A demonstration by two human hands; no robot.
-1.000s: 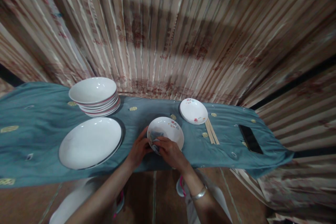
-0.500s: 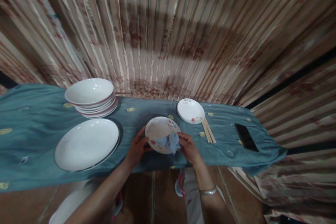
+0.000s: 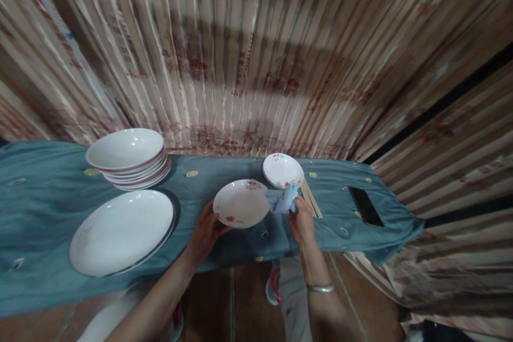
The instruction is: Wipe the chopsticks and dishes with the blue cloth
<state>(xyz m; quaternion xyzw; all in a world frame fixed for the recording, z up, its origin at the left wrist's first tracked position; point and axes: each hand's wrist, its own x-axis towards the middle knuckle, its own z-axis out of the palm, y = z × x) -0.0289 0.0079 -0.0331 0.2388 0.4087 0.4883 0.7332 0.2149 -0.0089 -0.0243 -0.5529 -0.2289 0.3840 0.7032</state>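
A white plate with small red flowers (image 3: 240, 204) is held at its left edge by my left hand (image 3: 206, 230), thumb on the rim and fingers underneath. To the right of it, my right hand (image 3: 301, 220) is closed on a crumpled light-blue cloth (image 3: 284, 199), which hangs between this plate and the flowered plates behind. Those small flowered plates (image 3: 282, 170) are stacked at the back of the table, just beyond the cloth.
On the left stand a stack of white bowls and plates (image 3: 126, 149) and a large oval plate (image 3: 122, 232). Wooden chopsticks (image 3: 311, 197) and a black phone (image 3: 365, 206) lie to the right on the teal tablecloth (image 3: 216, 168). A pleated curtain (image 3: 240, 53) hangs behind.
My right hand has drawn the cloth off the plate and away to the right. My left hand still holds the plate, now tilted slightly differently. The view has shifted a little.
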